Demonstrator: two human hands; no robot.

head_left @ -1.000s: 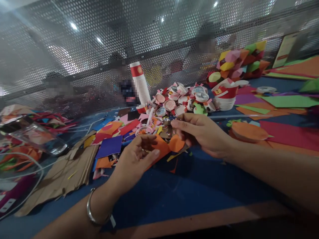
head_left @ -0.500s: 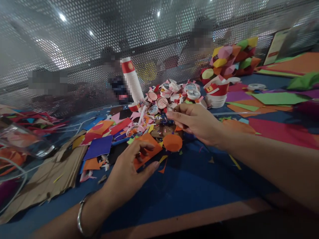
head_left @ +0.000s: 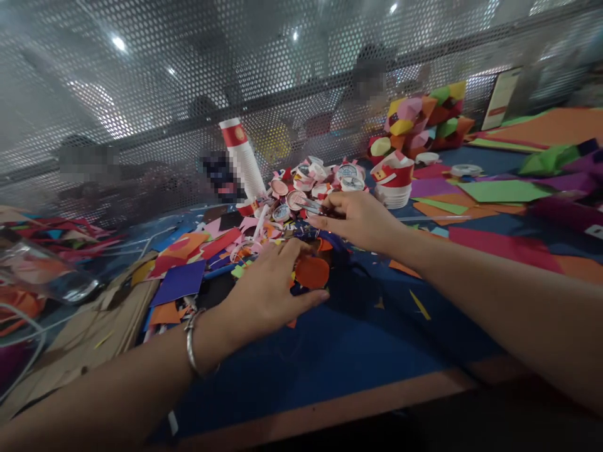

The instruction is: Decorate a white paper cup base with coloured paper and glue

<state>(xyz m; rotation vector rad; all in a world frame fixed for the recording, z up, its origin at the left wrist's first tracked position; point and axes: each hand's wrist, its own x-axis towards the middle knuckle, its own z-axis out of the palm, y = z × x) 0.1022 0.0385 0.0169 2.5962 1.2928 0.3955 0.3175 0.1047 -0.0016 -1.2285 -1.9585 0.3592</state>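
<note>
My left hand (head_left: 276, 276) reaches over the table with thumb and fingers spread around an orange paper disc (head_left: 311, 272). A firm grip on the disc does not show. On that wrist sits a silver bangle (head_left: 190, 345). My right hand (head_left: 360, 220) is closed on small metal scissors (head_left: 308, 206), whose slim blades point left toward a heap of cut paper-cup bases (head_left: 296, 199); their handles are mostly hidden by the fingers. Dark and orange scraps lie below the blades.
Behind the heap leans a tall stack of paper cups (head_left: 245, 160); a shorter cup stack (head_left: 393, 191) stands right. Coloured paper sheets (head_left: 504, 190) cover the right side. Cardboard (head_left: 98, 339) and a clear bottle (head_left: 56, 273) lie left. A perforated metal screen (head_left: 160, 113) rises behind.
My left hand has moved right to the orange disc, its fingers now about it. My right hand stays near the heap, and the scissors' blades show more clearly. The view has shifted slightly right.
</note>
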